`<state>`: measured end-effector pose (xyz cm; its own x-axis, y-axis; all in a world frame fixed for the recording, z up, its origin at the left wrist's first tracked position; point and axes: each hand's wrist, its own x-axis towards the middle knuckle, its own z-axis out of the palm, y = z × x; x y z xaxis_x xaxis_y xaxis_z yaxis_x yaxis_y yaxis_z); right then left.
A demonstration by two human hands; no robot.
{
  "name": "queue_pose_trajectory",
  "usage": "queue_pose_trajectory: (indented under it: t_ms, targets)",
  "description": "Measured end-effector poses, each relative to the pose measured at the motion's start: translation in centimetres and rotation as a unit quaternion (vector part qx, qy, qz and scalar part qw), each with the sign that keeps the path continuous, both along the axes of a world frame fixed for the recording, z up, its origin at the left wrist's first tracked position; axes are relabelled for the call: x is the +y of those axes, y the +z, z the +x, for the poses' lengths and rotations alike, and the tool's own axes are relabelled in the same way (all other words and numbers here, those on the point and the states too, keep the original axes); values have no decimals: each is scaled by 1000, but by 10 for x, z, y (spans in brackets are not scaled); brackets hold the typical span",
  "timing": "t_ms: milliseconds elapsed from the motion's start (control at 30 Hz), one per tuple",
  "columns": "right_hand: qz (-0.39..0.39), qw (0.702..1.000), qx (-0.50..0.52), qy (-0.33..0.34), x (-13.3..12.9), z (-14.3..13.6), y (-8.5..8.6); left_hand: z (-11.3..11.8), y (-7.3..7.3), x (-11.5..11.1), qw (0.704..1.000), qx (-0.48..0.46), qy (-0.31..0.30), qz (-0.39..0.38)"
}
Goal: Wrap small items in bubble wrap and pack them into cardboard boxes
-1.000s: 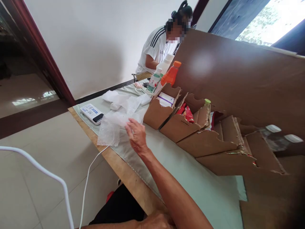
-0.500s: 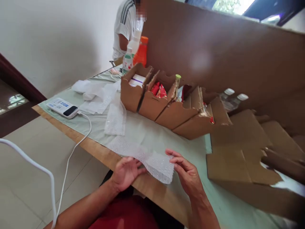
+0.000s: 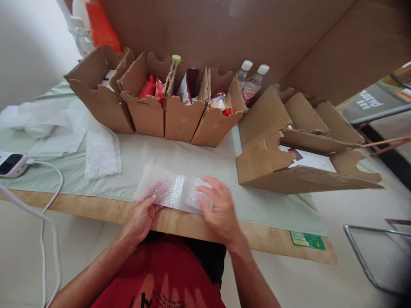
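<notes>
A folded piece of clear bubble wrap [image 3: 175, 190] lies flat across the front of the table before me. My left hand [image 3: 143, 216] pinches its left end, thumb on top and the fingers showing dimly through the plastic from beneath. On the right end rests my right hand [image 3: 220, 207], palm down, fingers stretched over the wrap and slightly blurred. A second strip of bubble wrap [image 3: 102, 152] lies to the left, beside a heap of loose white wrap [image 3: 48, 126].
Open cardboard boxes [image 3: 183, 119] with red packets and other goods stand in a row at the back. More cardboard bins [image 3: 272, 156] stand at the right. Two bottles [image 3: 252, 85] are behind them. A white device [image 3: 14, 164] with a cable [image 3: 59, 182] is at the left.
My view has swung to the right. The bubble wrap, raised and curved before, now lies flat; my right hand has come down over its right end and my left hand has taken hold of its left.
</notes>
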<state>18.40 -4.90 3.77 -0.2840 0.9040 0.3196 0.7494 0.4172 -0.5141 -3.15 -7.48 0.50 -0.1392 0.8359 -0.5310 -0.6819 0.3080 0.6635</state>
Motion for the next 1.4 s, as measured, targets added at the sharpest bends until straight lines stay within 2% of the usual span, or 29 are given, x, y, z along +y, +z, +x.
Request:
queue_pose_trajectory:
  t_ms: [67,100,133,200,267,367,433,500,533,567,600,633,700,733,767,800,900,1033,1100,1233,1300,1400]
  targets:
    - [-12,993,-66,99,1,-25,-3,-2,2,1,1000,-3,-2,0]
    - [-19,989,-94,111,2,-29,-7,-4,3,2,1000,-7,-1,-4]
    - [-20,989,-117,92,2,-26,-14,-7,4,2,1000,-10,0,-11]
    - [-5,990,-141,-14,0,1,-31,-10,4,4,1000,-15,0,-25]
    - [19,980,-148,-130,-10,46,-48,-10,3,4,999,-16,2,-28]
    - [37,960,-139,-238,-36,104,-61,-6,2,2,1000,-11,-2,-17]
    - [58,953,-115,-273,-51,113,-58,-9,2,-1,999,27,-24,-4]
    - [91,950,-81,-287,-59,97,-48,-20,4,0,989,145,-26,33]
    - [105,953,-65,-278,-60,82,-42,-30,6,3,971,229,-11,61]
    - [114,959,-54,-255,-58,65,-36,-41,8,8,943,321,11,92]
    - [118,967,-49,-219,-55,48,-31,-53,11,15,902,415,30,117]
    - [118,976,-50,-175,-51,32,-27,-66,13,24,848,513,30,131]
    - [110,986,-66,-106,-38,12,-27,-90,16,46,721,681,-23,124]
    - [103,986,-80,-99,-32,10,-30,-100,16,58,663,738,-62,112]
    - [95,984,-98,-110,-26,12,-36,-109,15,68,618,773,-99,100]
    - [86,981,-116,-133,-22,20,-42,-117,13,77,591,791,-130,91]
    - [67,969,-135,-197,-18,58,-62,-142,5,87,569,800,-173,72]
    - [84,966,-81,-231,-27,94,-73,-178,0,73,543,819,-180,31]
    - [77,968,-44,-233,-31,96,-70,-193,2,64,536,827,-169,9]
    - [-1,968,16,-250,-32,86,-59,-207,14,56,534,833,-144,-3]
    - [-40,964,36,-260,-30,82,-56,-210,22,60,535,837,-116,-10]
    - [-67,963,62,-253,-28,75,-59,-217,31,78,526,844,-56,-84]
